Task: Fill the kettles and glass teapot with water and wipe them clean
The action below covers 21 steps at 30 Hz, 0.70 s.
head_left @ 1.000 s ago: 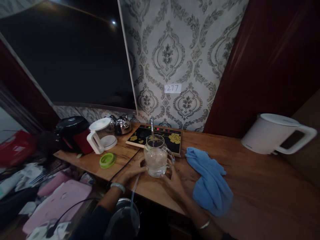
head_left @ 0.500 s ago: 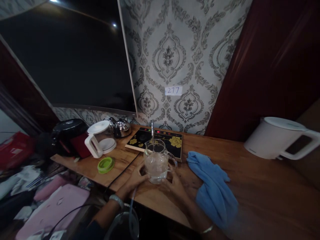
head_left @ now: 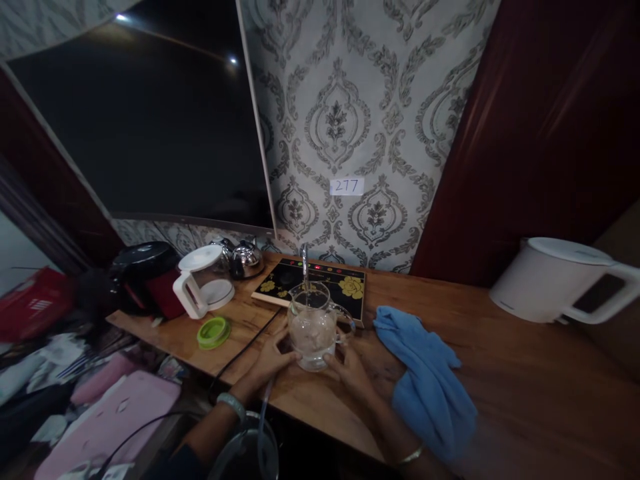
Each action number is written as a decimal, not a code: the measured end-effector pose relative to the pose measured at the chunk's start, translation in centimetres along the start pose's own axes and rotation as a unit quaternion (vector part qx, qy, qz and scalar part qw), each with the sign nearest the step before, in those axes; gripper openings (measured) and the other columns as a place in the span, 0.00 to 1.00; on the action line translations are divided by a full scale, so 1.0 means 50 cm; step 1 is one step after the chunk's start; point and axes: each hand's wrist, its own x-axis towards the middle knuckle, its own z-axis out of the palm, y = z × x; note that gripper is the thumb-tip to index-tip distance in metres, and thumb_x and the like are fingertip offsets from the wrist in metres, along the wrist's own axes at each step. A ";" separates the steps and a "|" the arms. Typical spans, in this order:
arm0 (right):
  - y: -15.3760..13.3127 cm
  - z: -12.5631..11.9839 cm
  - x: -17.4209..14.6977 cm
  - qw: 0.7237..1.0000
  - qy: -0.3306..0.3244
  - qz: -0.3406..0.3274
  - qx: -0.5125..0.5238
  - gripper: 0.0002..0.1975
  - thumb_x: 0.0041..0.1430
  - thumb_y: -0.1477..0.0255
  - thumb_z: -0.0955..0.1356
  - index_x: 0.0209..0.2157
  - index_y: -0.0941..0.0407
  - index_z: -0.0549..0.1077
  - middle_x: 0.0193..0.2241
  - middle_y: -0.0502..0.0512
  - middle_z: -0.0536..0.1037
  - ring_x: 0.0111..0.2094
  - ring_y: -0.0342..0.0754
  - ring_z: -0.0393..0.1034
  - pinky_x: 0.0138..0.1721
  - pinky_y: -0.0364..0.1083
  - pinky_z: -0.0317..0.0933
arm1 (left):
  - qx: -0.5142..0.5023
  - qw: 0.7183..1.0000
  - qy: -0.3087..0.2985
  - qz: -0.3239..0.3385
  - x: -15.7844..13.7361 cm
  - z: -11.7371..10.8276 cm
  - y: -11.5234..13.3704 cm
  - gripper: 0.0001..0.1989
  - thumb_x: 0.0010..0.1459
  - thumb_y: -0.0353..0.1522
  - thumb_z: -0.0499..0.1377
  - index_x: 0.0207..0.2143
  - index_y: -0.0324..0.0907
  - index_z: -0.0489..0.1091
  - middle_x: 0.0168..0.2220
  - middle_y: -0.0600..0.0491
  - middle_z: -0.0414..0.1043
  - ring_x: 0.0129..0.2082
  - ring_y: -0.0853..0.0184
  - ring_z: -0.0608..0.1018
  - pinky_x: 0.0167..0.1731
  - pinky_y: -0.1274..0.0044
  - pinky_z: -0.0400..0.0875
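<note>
A clear glass teapot without a lid stands upright near the front of the wooden counter. Water, clouded with bubbles, fills much of it, and a slim metal spout reaches over its open mouth. My left hand is curved round the left side of the pot, thumb near the base. On the right side, below the glass handle, my right hand holds it with the thumb near the base. The outer fingers of both hands are partly hidden behind the glass. Just behind the pot lies a black panel with gold flowers.
A blue cloth lies right of the pot, with a white electric kettle beyond. To the left are a green lid ring, a white-handled jug and a shiny metal kettle. A bucket is below the counter edge.
The water in the teapot has grown bubblier and more stirred up. Both hands keep their places round the pot; the camera view has shifted slightly.
</note>
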 end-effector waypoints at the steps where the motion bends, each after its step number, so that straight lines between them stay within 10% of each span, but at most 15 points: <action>1: 0.003 0.000 0.000 1.000 0.000 -0.002 -0.003 0.37 0.51 0.54 0.74 0.60 0.53 0.67 0.56 0.62 0.75 0.57 0.60 0.69 0.60 0.61 0.60 | 0.001 1.000 -0.006 -0.003 -0.001 -0.004 0.005 0.37 0.41 0.50 0.71 0.52 0.42 0.75 0.56 0.41 0.74 0.58 0.47 0.73 0.61 0.56 0.63; 10: 0.033 0.000 -0.013 0.996 0.026 -0.019 -0.079 0.38 0.53 0.53 0.72 0.61 0.54 0.65 0.58 0.63 0.73 0.61 0.60 0.64 0.62 0.60 0.56 | 0.066 0.997 0.006 0.027 -0.011 -0.029 0.039 0.26 0.60 0.49 0.57 0.53 0.44 0.75 0.60 0.45 0.70 0.66 0.53 0.63 0.68 0.57 0.51; 21: 0.034 -0.004 -0.013 0.997 0.014 -0.023 -0.074 0.35 0.54 0.57 0.72 0.62 0.53 0.64 0.57 0.63 0.74 0.57 0.60 0.70 0.57 0.58 0.63 | 0.094 0.995 -0.020 0.020 -0.002 -0.032 0.012 0.28 0.57 0.52 0.58 0.53 0.45 0.76 0.57 0.44 0.73 0.61 0.51 0.69 0.66 0.57 0.55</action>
